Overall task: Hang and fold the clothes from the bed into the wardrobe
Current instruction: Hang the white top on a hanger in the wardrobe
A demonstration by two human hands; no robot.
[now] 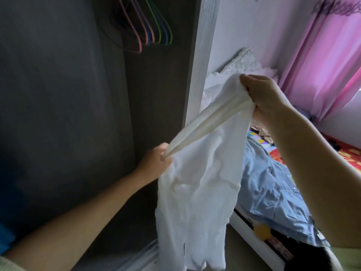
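A white garment (201, 182) hangs in the air in front of the open wardrobe (68, 94). My left hand (156, 163) grips one end of its stretched top edge, low and left. Higher and to the right, my right hand (267, 96) grips the other end, bunched in the fist. The cloth droops below both hands toward the floor. Several coloured hangers (148, 30) hang inside the wardrobe at the top. A light blue shirt (273, 182) lies spread on the bed (347, 159) to the right.
The wardrobe's white side panel (197, 65) stands between the wardrobe and the bed. Pink curtains (322, 55) cover the window at the right. A white lacy headboard cover (242, 67) sits behind the garment. A dark garment (304, 257) lies at the lower right.
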